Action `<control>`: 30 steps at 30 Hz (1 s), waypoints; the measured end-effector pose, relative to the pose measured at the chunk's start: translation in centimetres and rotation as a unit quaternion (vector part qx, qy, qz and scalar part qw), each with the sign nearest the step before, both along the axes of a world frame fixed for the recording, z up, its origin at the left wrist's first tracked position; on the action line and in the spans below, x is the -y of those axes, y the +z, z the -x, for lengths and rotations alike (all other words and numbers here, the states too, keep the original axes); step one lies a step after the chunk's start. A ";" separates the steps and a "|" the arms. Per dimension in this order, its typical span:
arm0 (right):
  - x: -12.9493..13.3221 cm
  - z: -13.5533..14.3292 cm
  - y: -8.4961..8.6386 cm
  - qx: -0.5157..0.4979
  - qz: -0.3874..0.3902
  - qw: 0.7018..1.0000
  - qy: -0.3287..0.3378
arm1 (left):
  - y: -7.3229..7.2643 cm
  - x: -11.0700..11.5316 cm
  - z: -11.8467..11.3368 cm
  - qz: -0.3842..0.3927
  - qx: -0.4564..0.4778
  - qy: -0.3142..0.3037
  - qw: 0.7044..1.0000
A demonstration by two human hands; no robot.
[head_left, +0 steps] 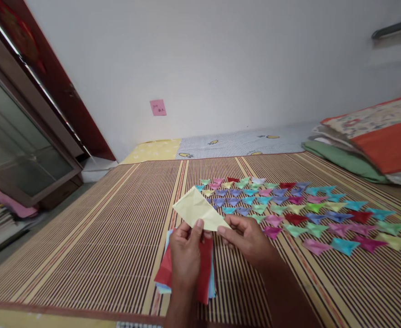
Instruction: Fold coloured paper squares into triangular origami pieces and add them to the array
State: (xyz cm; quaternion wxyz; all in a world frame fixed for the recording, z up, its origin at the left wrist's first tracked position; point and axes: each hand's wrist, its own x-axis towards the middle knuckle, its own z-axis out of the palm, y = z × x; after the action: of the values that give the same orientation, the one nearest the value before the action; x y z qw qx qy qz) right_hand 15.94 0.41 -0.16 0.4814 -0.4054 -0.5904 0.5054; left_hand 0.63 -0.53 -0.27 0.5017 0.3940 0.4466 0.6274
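Note:
A pale yellow sheet of paper (pixel 198 207), creased and partly folded, is held up above the striped mat (pixel 118 237). My left hand (pixel 186 248) pinches its lower edge, thumb on top. At the right corner of the paper, my right hand (pixel 246 237) grips the tip between thumb and fingers. Beneath my left hand lies a stack of square papers with a red sheet (pixel 205 269) on top and blue ones showing at its edges. Rows of small folded paper pieces (pixel 296 219) in many colours spread over the mat to the right.
Folded bedding and an orange pillow (pixel 388 146) lie at the right. A pink note (pixel 158 107) is stuck on the white wall behind. To the left stand a glass-fronted cabinet (pixel 22 132) and a pile of books (pixel 2 223).

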 end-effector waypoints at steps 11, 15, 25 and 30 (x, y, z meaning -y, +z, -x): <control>-0.3 -1.0 0.1 -0.026 -0.005 0.999 -0.042 | 0.8 0.0 0.1 -0.027 -0.065 -0.067 0.995; -0.4 0.0 -0.2 -0.097 0.035 0.994 -0.030 | 0.8 0.0 0.0 -0.022 -0.079 -0.095 0.992; -0.2 0.0 -0.1 -0.076 0.003 0.995 -0.064 | 0.9 0.0 0.2 0.042 0.008 -0.102 0.994; -0.1 0.5 -0.2 -0.060 0.008 0.996 -0.059 | 1.0 0.0 0.4 0.046 -0.006 -0.126 0.991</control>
State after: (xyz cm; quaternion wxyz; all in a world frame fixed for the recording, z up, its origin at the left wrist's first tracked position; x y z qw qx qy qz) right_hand 15.48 0.55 -0.34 0.5418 -0.4124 -0.5308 0.5045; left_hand 0.20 -0.55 0.75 0.5915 0.4274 0.4253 0.5354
